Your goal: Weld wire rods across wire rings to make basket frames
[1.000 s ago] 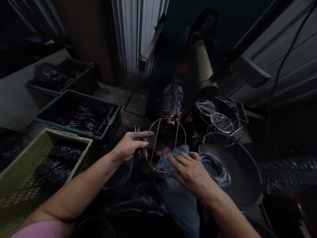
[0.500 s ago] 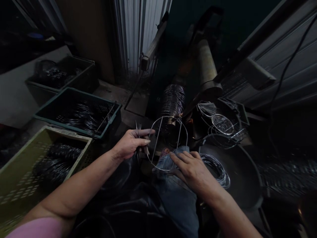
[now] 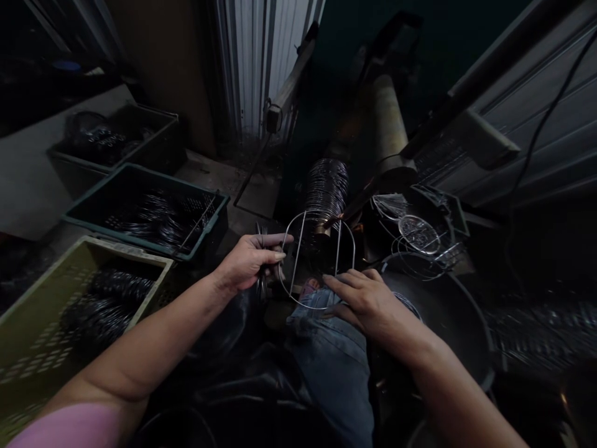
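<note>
A thin round wire ring [image 3: 298, 254] with two straight wire bars across it is held up before me, tilted. My left hand [image 3: 247, 261] grips its left rim between thumb and fingers. Several more wire pieces [image 3: 260, 231] hang bunched in that same hand. On the lower right rim lies my right hand [image 3: 368, 302], its fingers and thumb around the wire and covering a bar's lower end. Just behind the ring are the machine's brass-coloured tip [image 3: 323, 228] and a thick stack of wire rings [image 3: 326, 186].
To the left stand a yellow crate [image 3: 144, 252], a green crate [image 3: 107, 186] and a darker bin [image 3: 163, 127], all with wire parts. At right, a round tub [image 3: 452, 311] sits below a pile of wire frames [image 3: 420, 233]. A thick cylinder [image 3: 390, 118] juts above.
The ring has moved slightly up and away, nearer the brass-coloured tip. My right hand has shifted up and right with it; my left hand keeps its grip.
</note>
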### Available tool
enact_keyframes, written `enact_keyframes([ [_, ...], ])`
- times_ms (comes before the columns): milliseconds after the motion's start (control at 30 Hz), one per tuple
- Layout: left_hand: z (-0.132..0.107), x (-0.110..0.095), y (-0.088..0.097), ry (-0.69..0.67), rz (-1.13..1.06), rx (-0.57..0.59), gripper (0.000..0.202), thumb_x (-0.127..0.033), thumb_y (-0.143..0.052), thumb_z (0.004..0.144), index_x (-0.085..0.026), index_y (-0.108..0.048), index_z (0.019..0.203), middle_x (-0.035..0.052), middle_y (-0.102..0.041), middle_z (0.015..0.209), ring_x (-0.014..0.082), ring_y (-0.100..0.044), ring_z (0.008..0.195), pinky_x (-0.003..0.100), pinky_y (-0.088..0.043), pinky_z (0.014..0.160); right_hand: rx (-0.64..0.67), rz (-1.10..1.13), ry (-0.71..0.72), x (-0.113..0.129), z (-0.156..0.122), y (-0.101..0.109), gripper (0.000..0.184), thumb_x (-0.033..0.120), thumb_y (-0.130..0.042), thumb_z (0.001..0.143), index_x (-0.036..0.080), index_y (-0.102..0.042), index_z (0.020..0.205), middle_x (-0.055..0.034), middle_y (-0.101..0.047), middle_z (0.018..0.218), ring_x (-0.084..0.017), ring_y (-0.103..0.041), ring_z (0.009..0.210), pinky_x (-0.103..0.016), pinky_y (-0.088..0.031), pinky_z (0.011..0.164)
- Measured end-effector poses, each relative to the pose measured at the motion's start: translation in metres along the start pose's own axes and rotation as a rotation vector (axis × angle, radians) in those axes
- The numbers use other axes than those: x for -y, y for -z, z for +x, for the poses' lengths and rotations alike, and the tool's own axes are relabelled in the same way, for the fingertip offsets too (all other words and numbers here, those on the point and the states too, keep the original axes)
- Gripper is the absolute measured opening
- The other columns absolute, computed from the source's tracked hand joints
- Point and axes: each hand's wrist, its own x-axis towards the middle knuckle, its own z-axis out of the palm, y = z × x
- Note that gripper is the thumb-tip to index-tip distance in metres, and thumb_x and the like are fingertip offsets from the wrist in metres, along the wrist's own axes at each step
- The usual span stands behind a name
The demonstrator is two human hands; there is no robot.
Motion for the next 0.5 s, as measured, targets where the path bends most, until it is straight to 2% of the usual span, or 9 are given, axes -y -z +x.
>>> enact_keyframes([
  [200,-0.002,-0.004,-0.003,0.009,0.021,0.011,0.039,-0.01,-0.065,0.064,-0.01,-0.064,0.103,-0.0013,-0.054,0.059,0.0071,-0.052,0.042,0.017,-0.033,0.038,0.049,0.057,0.006,-0.002,0.003,0.01,0.036,0.024,-0.057,0.082,0.015,-0.052,0.116,-0.0109,-0.063,0.099,-0.021,-0.056,0.089,-0.036,-0.035,0.076],
  [333,-0.003,-0.001,0.0,0.016,-0.082,0.033,0.037,-0.012,-0.066,0.066,-0.011,-0.064,0.103,-0.0015,-0.056,0.061,0.0057,-0.051,0.044,0.018,-0.037,0.042,0.02,-0.039,-0.023,0.008,-0.004,0.015,0.033,0.026,-0.056,0.083,0.017,-0.054,0.114,-0.0099,-0.064,0.099,-0.022,-0.056,0.09,-0.039,-0.031,0.08],
  [433,-0.006,0.009,0.008,0.065,-0.229,0.081,0.032,-0.026,-0.062,0.075,-0.011,-0.063,0.103,0.0005,-0.058,0.065,0.007,-0.053,0.049,0.021,-0.043,0.05,-0.055,-0.179,-0.056,0.025,-0.008,0.029,0.03,0.024,-0.052,0.083,0.02,-0.055,0.113,-0.0083,-0.065,0.098,-0.024,-0.055,0.091,-0.043,-0.027,0.084],
  [500,-0.009,0.021,0.015,0.13,-0.323,0.141,0.04,-0.04,-0.053,0.08,-0.01,-0.061,0.106,0.0038,-0.06,0.071,0.0124,-0.058,0.058,0.027,-0.047,0.057,-0.089,-0.254,-0.05,0.037,0.002,0.04,0.031,0.019,-0.05,0.083,0.022,-0.056,0.113,-0.0078,-0.065,0.1,-0.024,-0.054,0.091,-0.041,-0.027,0.082],
])
